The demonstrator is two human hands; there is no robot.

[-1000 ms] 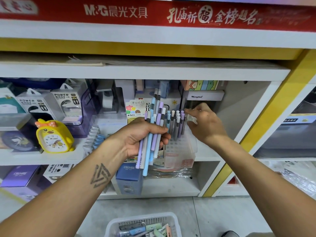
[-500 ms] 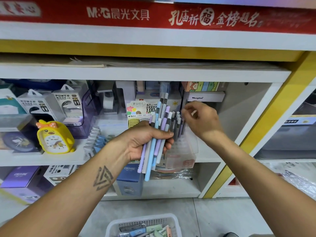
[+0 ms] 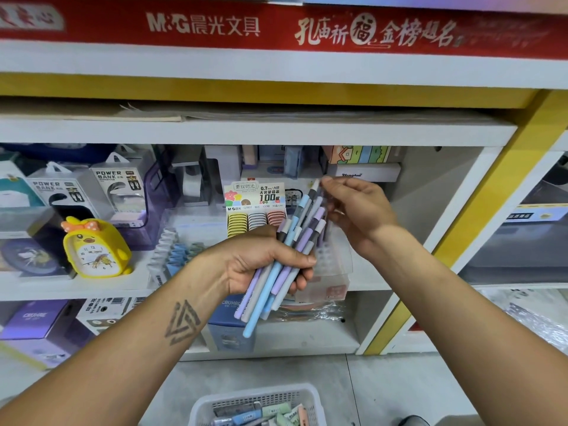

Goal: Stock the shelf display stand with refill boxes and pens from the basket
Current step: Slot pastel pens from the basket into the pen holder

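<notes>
My left hand point(image 3: 264, 265) grips a bundle of pastel pens point(image 3: 289, 259), blue, purple and grey, held in front of the shelf. My right hand point(image 3: 356, 210) pinches the top end of one pen of the bundle at its upper right. Behind the bundle stands the clear plastic display stand point(image 3: 335, 265) on the shelf, with a few pens upright in it, mostly hidden. To the left of it stands the lead refill display point(image 3: 256, 207) with yellow, grey and pink refill boxes. The white basket point(image 3: 258, 404) sits on the floor below, holding small boxes.
A yellow duck alarm clock point(image 3: 95, 247) and power bank boxes point(image 3: 120, 189) fill the shelf's left part. Blue and purple boxes point(image 3: 33, 327) stand on the lower shelf. A yellow upright post point(image 3: 479, 216) bounds the compartment at the right.
My left hand has raised and tilted the pen bundle to the right. My right hand has moved from the stand's pens to the top of a pen in the bundle.
</notes>
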